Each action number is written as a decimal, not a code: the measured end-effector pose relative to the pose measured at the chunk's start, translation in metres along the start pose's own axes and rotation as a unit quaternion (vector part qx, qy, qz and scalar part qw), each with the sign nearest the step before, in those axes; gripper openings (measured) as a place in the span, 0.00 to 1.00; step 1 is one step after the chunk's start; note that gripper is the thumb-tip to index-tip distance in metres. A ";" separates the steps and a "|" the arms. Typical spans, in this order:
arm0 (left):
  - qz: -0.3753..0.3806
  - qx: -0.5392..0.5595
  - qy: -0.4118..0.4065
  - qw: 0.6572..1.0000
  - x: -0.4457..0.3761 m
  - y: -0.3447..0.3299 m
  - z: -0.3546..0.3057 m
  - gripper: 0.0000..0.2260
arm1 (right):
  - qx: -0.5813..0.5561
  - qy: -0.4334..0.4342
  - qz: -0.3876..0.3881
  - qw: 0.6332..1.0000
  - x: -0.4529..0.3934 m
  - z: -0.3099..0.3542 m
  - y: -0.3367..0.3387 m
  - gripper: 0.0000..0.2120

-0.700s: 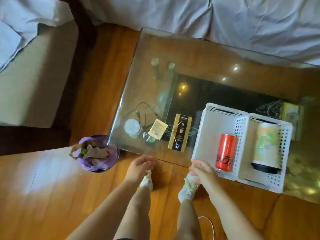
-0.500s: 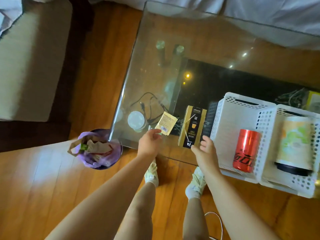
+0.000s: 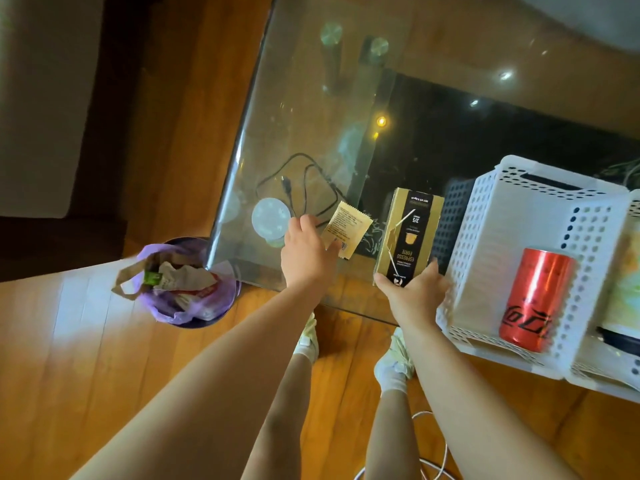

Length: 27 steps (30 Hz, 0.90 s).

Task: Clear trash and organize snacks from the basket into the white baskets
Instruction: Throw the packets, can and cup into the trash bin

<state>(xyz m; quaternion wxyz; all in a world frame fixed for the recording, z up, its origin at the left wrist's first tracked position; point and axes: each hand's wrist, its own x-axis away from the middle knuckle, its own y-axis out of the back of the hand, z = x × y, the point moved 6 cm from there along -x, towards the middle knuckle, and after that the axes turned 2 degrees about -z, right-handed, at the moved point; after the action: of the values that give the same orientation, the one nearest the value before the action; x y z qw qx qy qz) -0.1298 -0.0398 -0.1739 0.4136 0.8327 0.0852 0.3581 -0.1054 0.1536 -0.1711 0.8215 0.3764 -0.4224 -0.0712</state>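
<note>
The left hand [image 3: 308,252] pinched a small flat yellow paper sachet [image 3: 347,230] lying on the glass-topped table [image 3: 311,109], while the right hand [image 3: 414,292] gripped the near end of a gold-and-black cardboard espresso box [image 3: 408,233] just beside the white perforated plastic basket [image 3: 540,216]. With both grips at the items' edges, either could likely slip; the sachet might also miss the purple-lined bin [image 3: 180,289].

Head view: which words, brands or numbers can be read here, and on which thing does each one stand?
"ESPRESSO FORTE" on the gold box, upside down in this view.
"3/5" on the same box, nearer its far end.
Part of the Coca-Cola script on the red can; only some letters show.
Small print and a barcode on the yellow sachet: too small to read.
Fine lines on the box: too small to read.
</note>
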 end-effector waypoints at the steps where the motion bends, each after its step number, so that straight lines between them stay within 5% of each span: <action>1: -0.004 -0.005 0.001 1.000 -0.001 0.000 -0.001 0.20 | 0.003 0.001 -0.003 1.000 -0.001 -0.001 -0.001 0.44; 13: 0.003 -0.079 -0.014 0.997 -0.011 -0.001 -0.002 0.12 | -0.116 -0.005 -0.004 0.993 -0.003 -0.005 -0.005 0.40; 16: 0.076 -0.002 -0.024 0.997 -0.005 -0.008 0.003 0.06 | -0.152 -0.014 0.038 0.988 -0.002 -0.004 -0.008 0.35; 20: 0.162 0.148 -0.007 0.976 0.018 -0.006 0.027 0.11 | -0.145 -0.017 0.100 0.984 0.009 0.000 -0.008 0.32; 27: 0.110 0.371 0.175 0.905 0.058 0.043 0.131 0.05 | -0.064 0.019 0.240 0.969 0.055 0.029 -0.021 0.31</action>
<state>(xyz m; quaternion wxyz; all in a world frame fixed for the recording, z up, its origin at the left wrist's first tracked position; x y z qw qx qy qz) -0.0066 -0.1242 -0.1634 0.0112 0.8542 0.1912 0.4834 -0.0876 0.0991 -0.1395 0.8447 0.2121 -0.4795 0.1078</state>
